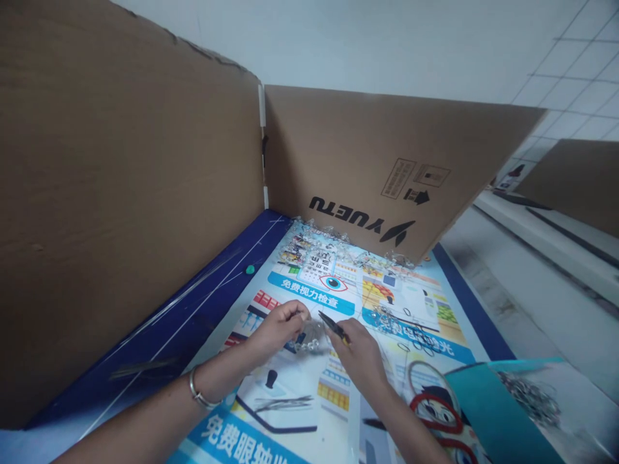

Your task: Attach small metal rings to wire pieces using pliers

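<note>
My left hand (286, 327) is closed in a pinch at the upper part of a loop of clear beads (309, 346), which hangs below the fingers. My right hand (362, 354) is wrapped round a pair of pliers (333, 324) with dark jaws and a black-and-yellow handle. The jaws point left toward the left fingertips, with a small gap between them and those fingers. Whether the jaws grip a fine wire is too small to tell. A bracelet (199, 390) circles my left wrist.
Cardboard panels (155, 161) stand at the left and back. Clear bead strings (314, 241) lie along the back of the printed sheet (338, 399). Thin wires (283, 404) lie in front, more beadwork (384, 317) at right. A teal box (503, 406) holds small metal pieces (529, 398).
</note>
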